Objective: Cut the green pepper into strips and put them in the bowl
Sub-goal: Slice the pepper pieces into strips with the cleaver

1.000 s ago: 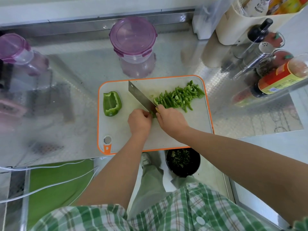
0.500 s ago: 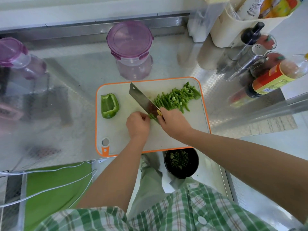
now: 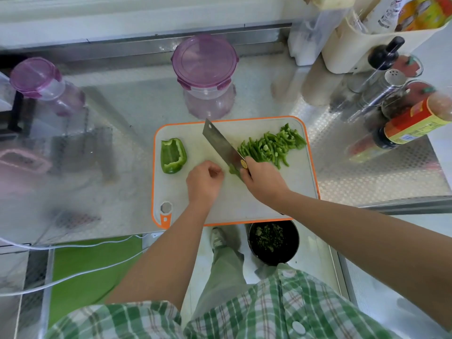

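A white cutting board [image 3: 244, 206] with an orange rim lies on the metal counter. A green pepper piece [image 3: 172, 156] rests on its left side, cut side up. A pile of green pepper strips [image 3: 271, 145] lies at the board's right back. My right hand [image 3: 263, 183] grips the handle of a cleaver [image 3: 220, 143], whose blade points to the back left, beside the pile. A small green pepper bit [image 3: 233, 170] sits under the blade's heel. My left hand [image 3: 204, 179], fingers curled, is just left of the blade and apart from it. A black bowl [image 3: 292, 250] with green bits is below the board's front edge.
A purple-lidded container [image 3: 205, 64] stands behind the board and another one [image 3: 36, 77] at the far left. Sauce bottles [image 3: 413, 123], a shaker [image 3: 381, 86] and a cream holder [image 3: 367, 40] crowd the right back. White cables [image 3: 73, 245] run along the front left.
My left hand has drawn away to the left from the blade, where it was pressed against the pepper by the knife. The cleaver stays at the pile's left edge.
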